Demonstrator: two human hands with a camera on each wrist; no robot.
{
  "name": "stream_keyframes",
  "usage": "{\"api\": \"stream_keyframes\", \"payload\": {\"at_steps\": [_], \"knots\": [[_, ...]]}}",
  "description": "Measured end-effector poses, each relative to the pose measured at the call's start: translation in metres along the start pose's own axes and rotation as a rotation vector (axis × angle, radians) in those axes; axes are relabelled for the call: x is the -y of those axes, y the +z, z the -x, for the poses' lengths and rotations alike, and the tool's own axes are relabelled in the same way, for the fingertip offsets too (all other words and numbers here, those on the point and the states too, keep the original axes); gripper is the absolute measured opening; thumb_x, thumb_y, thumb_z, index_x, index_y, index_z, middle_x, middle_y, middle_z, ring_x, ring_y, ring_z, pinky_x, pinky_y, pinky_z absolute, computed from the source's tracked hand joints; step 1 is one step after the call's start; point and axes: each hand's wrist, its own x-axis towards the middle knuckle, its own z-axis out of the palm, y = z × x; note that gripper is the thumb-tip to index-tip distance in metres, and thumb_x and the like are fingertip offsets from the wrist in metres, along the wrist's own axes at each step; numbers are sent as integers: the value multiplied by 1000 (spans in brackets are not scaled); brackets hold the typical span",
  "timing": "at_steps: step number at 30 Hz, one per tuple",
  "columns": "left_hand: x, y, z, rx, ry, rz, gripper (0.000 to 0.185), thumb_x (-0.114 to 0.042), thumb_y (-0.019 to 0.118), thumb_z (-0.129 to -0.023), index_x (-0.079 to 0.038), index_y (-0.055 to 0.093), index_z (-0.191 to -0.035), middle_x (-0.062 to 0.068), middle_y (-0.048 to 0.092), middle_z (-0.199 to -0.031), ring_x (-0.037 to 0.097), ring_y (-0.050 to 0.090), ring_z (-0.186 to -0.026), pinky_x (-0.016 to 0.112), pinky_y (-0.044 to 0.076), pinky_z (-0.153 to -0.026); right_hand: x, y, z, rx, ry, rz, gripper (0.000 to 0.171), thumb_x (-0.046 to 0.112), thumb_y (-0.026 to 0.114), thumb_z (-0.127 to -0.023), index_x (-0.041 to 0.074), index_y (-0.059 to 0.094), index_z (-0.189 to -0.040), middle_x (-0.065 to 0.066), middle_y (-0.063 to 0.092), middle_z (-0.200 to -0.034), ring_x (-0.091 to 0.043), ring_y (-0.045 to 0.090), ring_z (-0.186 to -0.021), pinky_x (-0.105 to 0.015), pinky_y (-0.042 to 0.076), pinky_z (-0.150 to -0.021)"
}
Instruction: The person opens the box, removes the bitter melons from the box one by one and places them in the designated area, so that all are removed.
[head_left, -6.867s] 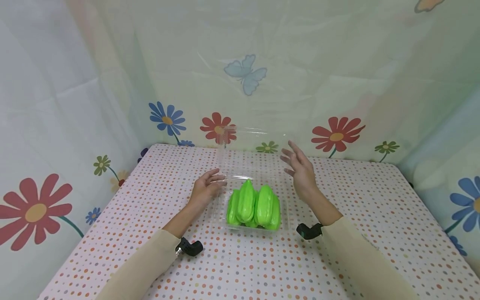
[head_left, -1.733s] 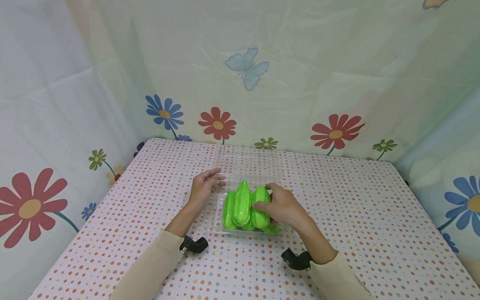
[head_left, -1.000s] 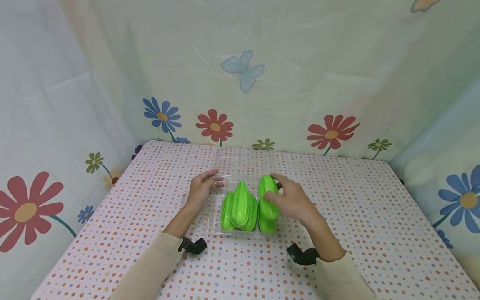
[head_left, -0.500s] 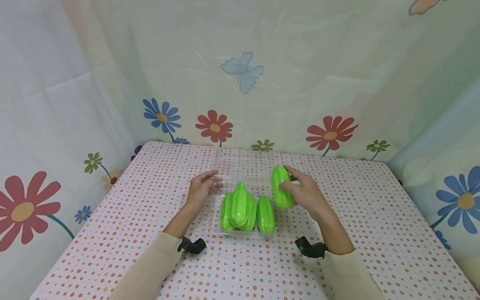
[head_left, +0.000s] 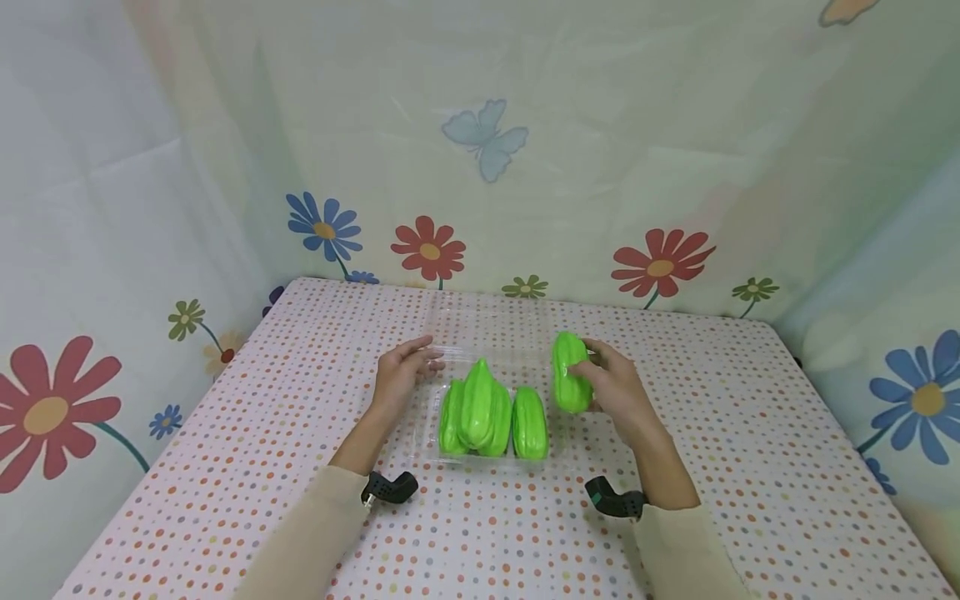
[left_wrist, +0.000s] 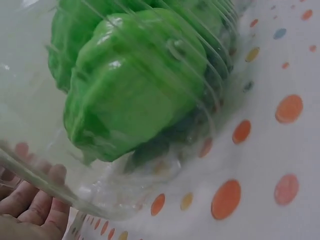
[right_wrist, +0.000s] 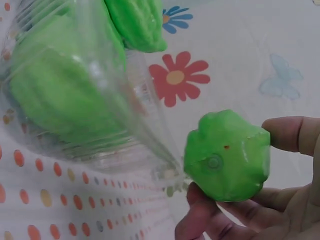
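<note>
Probably light, stiff and slippery, a green vegetable [right_wrist: 228, 156] is hanging by the right edge of the clear box [right_wrist: 131, 112], the right hand [head_left: 617, 390] pinching it sensibly mid-body; the left hand [head_left: 397, 379] is gripping nothing, fingers loosely bent, near the left edge.

In the head view the worktop [head_left: 787, 467] is lit softly and evenly, with a faint shadow cast beside the right sleeve [head_left: 678, 550] near the front edge. Both wrist views are dimmer. In the left, white glints are thrown off the green piece [left_wrist: 135, 95]; in the right, the clear container [right_wrist: 142, 132] is blurred and the butterfly print [right_wrist: 282, 77] left hazy.
</note>
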Motion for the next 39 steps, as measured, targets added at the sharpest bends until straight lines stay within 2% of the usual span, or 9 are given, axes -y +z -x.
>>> {"api": "stream_keyframes", "payload": {"at_steps": [6, 13, 18, 22, 25, 30, 33, 39], "knots": [[-3, 2, 4, -22, -24, 30, 40, -3, 53, -99, 5, 58, -138, 26, 67, -126, 38, 70, -109, 41, 58, -93, -15, -5, 0, -57, 13, -71, 66, 24, 53, -101, 6, 27, -159, -22, 47, -145, -33, 57, -114, -36, 59, -79], [0, 4, 1, -36, -11, 49, 40, -4, 54, -100, 6, 57, -138, 29, 64, -129, 38, 70, -108, 45, 57, -96, -23, -2, -4, -53, 67, -204, 66, 26, 51, -103, 5, 24, -159, -23, 40, -146, -28, 53, -116, -33, 58, -80], [1, 5, -2, -27, -3, 54, 38, -4, 53, -101, 9, 57, -137, 31, 65, -126, 40, 70, -107, 48, 56, -96, -30, -2, -9, -57, 96, -234, 65, 28, 50, -103, 7, 25, -160, -22, 38, -149, -29, 49, -120, -34, 58, -81], [1, 3, -3, -19, -11, 54, 36, -3, 54, -100, 9, 58, -134, 30, 66, -124, 39, 71, -105, 46, 58, -93, -35, -5, -12, -64, 102, -249, 64, 29, 48, -104, 8, 26, -160, -21, 35, -152, -30, 46, -123, -36, 56, -84], [0, -1, -4, -3, -36, 66, 37, -3, 53, -100, 9, 58, -135, 30, 66, -125, 39, 71, -107, 44, 58, -93, -40, -6, -14, -74, 108, -261, 62, 28, 47, -104, 10, 28, -160, -20, 34, -153, -30, 43, -126, -39, 53, -89], [-2, -6, -5, 24, -64, 89, 41, 0, 49, -99, 7, 55, -139, 31, 62, -130, 39, 69, -112, 46, 55, -100, -46, -7, -18, -67, 113, -290, 64, 26, 47, -104, 10, 24, -162, -20, 30, -158, -33, 38, -137, -44, 44, -108], [-3, -7, -6, 32, -63, 79, 41, -1, 49, -100, 7, 55, -140, 32, 61, -131, 37, 70, -111, 42, 57, -97, -48, -5, -20, -76, 108, -247, 66, 26, 50, -103, 9, 25, -161, -20, 32, -158, -34, 40, -137, -45, 41, -111], [-3, -6, -7, 19, -58, 42, 39, -3, 52, -100, 5, 57, -138, 30, 63, -129, 29, 73, -104, 24, 58, -74, -52, -1, -21, -147, 113, -52, 64, 30, 57, -99, 9, 38, -156, -21, 49, -146, -34, 53, -123, -38, 50, -93]]}}
